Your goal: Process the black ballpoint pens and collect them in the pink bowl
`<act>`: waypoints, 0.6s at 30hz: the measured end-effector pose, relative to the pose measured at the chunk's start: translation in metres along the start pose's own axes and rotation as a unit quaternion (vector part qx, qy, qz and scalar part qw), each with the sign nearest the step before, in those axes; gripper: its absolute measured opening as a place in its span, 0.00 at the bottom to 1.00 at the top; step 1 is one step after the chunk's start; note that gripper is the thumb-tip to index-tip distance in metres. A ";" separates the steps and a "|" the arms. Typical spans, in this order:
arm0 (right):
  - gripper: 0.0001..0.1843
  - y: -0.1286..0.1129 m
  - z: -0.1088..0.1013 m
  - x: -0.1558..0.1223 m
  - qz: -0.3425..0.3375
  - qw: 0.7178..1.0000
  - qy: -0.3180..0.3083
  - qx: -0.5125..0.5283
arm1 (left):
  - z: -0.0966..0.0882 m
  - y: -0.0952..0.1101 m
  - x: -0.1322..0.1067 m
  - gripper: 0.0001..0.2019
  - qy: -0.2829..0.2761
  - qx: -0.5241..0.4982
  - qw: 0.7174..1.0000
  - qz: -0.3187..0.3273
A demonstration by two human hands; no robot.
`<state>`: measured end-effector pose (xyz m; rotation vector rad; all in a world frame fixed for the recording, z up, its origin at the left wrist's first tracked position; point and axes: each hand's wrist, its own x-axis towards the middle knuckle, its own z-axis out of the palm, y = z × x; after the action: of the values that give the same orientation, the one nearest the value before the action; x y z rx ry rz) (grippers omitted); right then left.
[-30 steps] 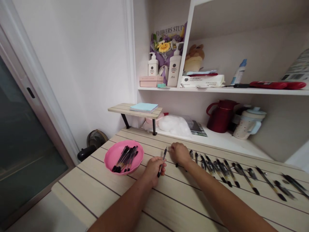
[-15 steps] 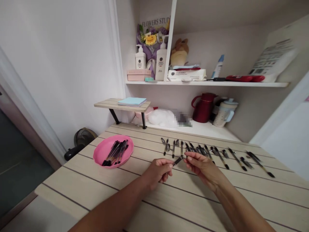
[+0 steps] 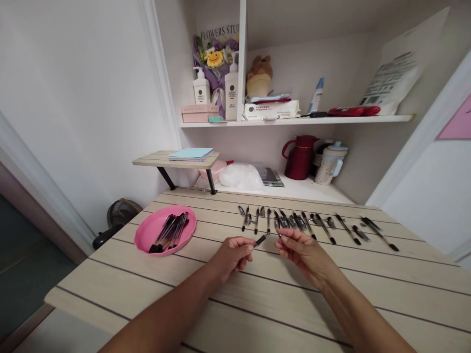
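Note:
My left hand point(image 3: 231, 255) is closed on a black pen point(image 3: 259, 240) whose tip points right and away from me. A little to its right, my right hand point(image 3: 302, 248) pinches its fingertips together just past the pen's end; what they hold is too small to make out. Both hands hover over the pale wooden table point(image 3: 257, 299). Behind them lies a row of black pens and loose caps point(image 3: 312, 223), stretching to the right. At the left, a pink bowl point(image 3: 145, 234) holds several more black pens point(image 3: 170, 231).
A small wooden riser point(image 3: 176, 160) with blue notebooks stands at the table's back left. A red kettle point(image 3: 300, 157) and a white jug point(image 3: 329, 164) stand on the lower shelf, bottles and a bouquet on the upper. A fan point(image 3: 117, 218) sits on the floor at the left.
My right hand left the row of pens and came to the end of the pen in my left hand. The two hands have since drawn slightly apart. My view has swung right.

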<state>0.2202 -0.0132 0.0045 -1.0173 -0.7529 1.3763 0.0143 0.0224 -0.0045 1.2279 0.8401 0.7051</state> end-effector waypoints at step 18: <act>0.23 -0.006 0.012 -0.004 -0.069 0.992 0.022 -0.104 | 0.005 0.002 -0.003 0.20 -0.008 0.046 0.999 -0.018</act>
<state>0.2114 -0.0154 0.0157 -1.1325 -0.9315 1.1716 0.0168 0.0183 -0.0015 1.2959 0.8884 0.6328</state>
